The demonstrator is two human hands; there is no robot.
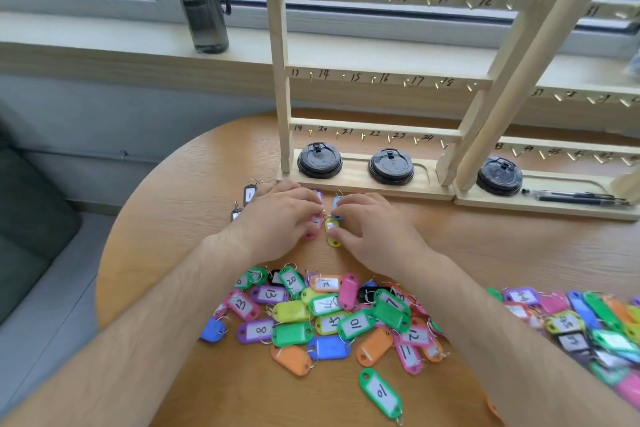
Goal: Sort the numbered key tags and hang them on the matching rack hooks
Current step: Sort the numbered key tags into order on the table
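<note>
Head view: just in front of the pale wooden rack's base [363, 189], both hands meet over a few loose tags. The left hand [280, 215] curls its fingers, pinching a pink plastic key tag [310, 236]. The right hand [375, 224] pinches a blue plastic key tag [337, 202]. A yellow plastic key tag [333, 241] lies between the hands, its long axis pointing at the base, nearer the right thumb. The pile of coloured key tags [325, 315] lies on the worktop [194, 218], further from the base, toward the person.
</note>
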